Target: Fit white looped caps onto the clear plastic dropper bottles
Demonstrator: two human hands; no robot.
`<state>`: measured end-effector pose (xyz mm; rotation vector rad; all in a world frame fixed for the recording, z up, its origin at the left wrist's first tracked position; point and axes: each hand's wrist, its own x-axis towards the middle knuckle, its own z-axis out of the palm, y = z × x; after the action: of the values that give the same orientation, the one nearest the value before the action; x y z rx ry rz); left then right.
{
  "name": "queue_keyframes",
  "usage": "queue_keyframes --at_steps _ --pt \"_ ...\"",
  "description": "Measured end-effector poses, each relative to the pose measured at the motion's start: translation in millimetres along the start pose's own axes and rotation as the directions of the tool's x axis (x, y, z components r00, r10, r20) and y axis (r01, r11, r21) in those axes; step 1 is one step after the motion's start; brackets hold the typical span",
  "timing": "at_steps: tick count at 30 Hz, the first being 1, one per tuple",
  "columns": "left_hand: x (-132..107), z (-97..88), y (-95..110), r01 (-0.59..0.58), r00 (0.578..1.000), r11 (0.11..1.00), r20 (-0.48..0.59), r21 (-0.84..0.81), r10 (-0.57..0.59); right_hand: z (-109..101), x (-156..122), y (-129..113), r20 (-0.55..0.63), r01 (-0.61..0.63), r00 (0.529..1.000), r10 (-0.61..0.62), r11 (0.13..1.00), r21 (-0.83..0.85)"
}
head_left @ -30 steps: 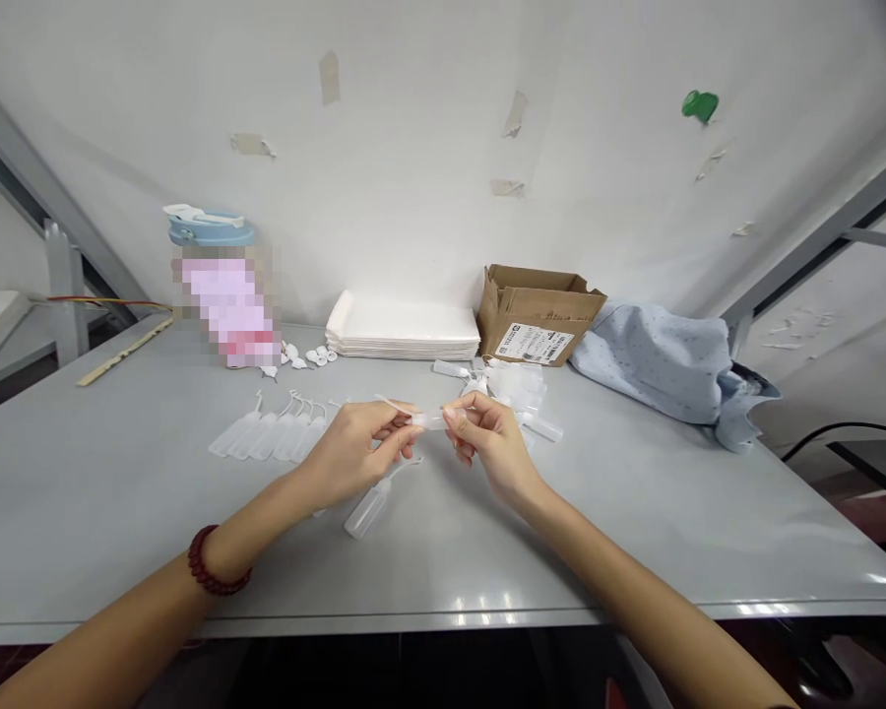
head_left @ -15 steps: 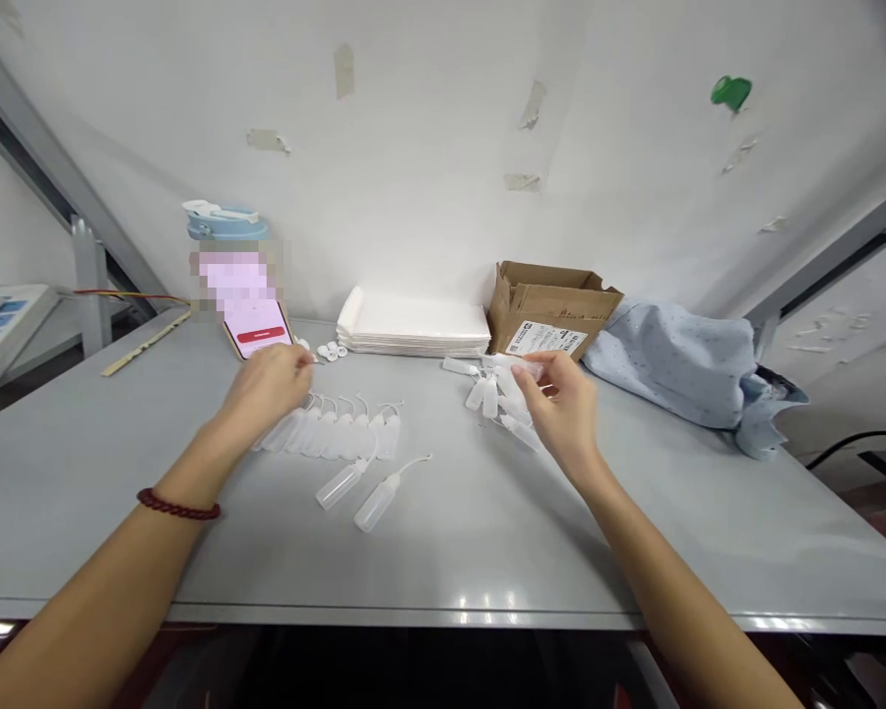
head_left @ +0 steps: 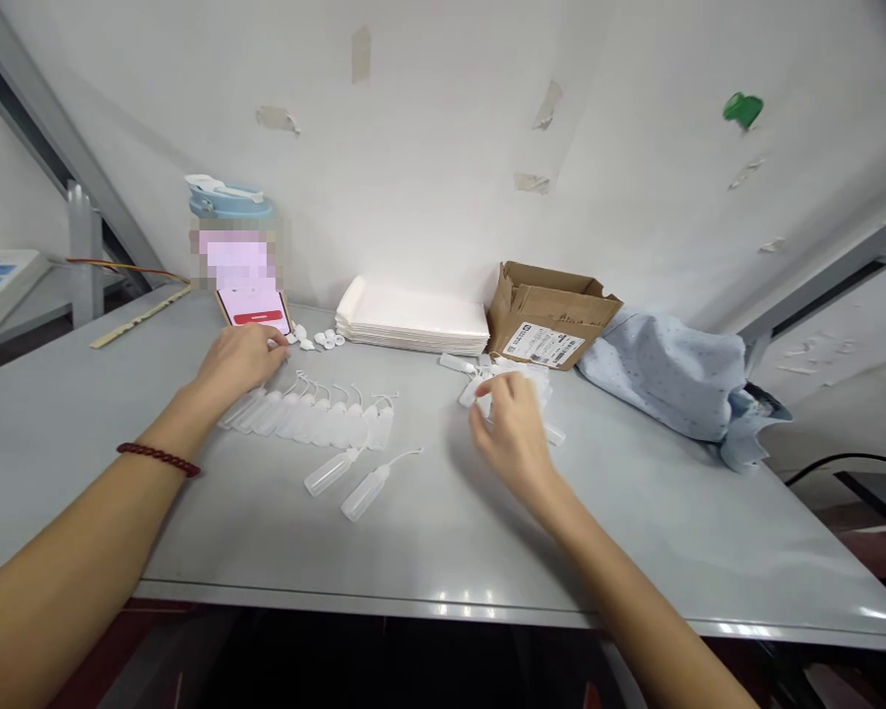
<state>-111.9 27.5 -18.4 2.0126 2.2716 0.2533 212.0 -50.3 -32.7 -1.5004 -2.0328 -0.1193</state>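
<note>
My left hand [head_left: 245, 359] is at the left, just in front of the phone, above the left end of a row of small clear squeeze bottles [head_left: 325, 418] with thin white tubes. Its fingers are bunched; whatever they hold is hidden. Small white caps [head_left: 329, 340] lie just right of its fingertips. My right hand [head_left: 513, 433] is over the front of a loose pile of similar bottles [head_left: 454, 364]. Its thumb and index finger are curved and apart, with the pile showing between them. Two single bottles [head_left: 365, 492] lie in front of the row, tubes pointing right and away.
Along the wall stand a phone [head_left: 255, 307] with a lit screen, a stack of white sheets [head_left: 413, 320] and an open cardboard box [head_left: 553, 310]. A light blue cloth [head_left: 664, 379] lies to the right. At the far left are a wooden stick [head_left: 140, 317] and a white device [head_left: 4, 290].
My left hand has moved left, away from the caps. My right hand has drawn back toward me and a little left from the bottle it was touching in the pile. The view has shifted slightly.
</note>
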Motion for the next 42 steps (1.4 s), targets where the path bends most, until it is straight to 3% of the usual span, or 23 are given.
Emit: queue_keyframes --at_steps 2,4,8,17,20,24,25,27,30,33,36,42 --pt "1.6 3.1 1.6 0.0 1.0 1.0 0.004 -0.003 0.0 4.5 -11.1 -19.8 0.127 0.048 0.989 -0.078 0.973 0.225" --pt "3.0 5.9 2.8 0.012 1.0 1.0 0.002 -0.005 -0.012 8.8 -22.8 -39.0 0.213 0.09 0.964 -0.16 0.948 0.305" --pt "5.1 9.5 3.3 0.024 1.0 1.0 -0.007 -0.019 -0.025 14.8 -38.9 -64.0 0.275 0.191 0.925 -0.264 0.945 0.267" --pt "6.3 10.7 5.9 0.057 0.996 0.99 -0.067 -0.126 -0.066 24.4 -48.3 -76.4 0.315 0.23 0.911 -0.266 0.962 0.146" --pt "2.3 3.6 10.6 0.079 0.99 0.976 -0.102 -0.205 -0.102 21.9 -46.1 -73.9 0.301 0.185 0.922 -0.245 0.959 0.214" --pt "-14.8 -12.5 24.1 0.048 0.986 0.932 -0.134 -0.36 -0.102 10.7 -34.7 -64.0 0.315 -0.018 0.94 -0.132 0.902 0.431" --pt "-20.5 -15.5 28.9 0.02 0.992 0.907 -0.106 -0.422 -0.071 7.5 -31.3 -60.9 0.322 -0.079 0.942 -0.093 0.873 0.482" --pt "-31.5 -18.1 39.7 0.024 0.995 0.752 -0.057 -0.659 -0.081 2.2 -25.4 -55.0 0.301 -0.152 0.953 -0.036 0.802 0.577" --pt "-45.0 -14.3 56.4 -0.074 0.993 0.528 -0.012 -0.846 0.12 -1.4 -20.4 -48.4 0.231 -0.15 0.973 -0.022 0.697 0.701" --pt "-56.0 -8.5 71.2 -0.081 0.929 0.377 0.067 -0.923 0.364 -1.7 -19.8 -44.9 0.244 -0.16 0.968 -0.057 0.607 0.778" --pt "-65.8 -6.3 81.6 -0.051 0.867 0.315 0.115 -0.948 0.485 -1.6 -20.8 -42.9 0.293 -0.205 0.954 -0.058 0.585 0.785" --pt "-77.8 -5.7 90.1 -0.064 0.806 0.291 0.123 -0.955 0.58 -1.4 -19.2 -40.0 0.301 -0.221 0.954 -0.007 0.662 0.716"
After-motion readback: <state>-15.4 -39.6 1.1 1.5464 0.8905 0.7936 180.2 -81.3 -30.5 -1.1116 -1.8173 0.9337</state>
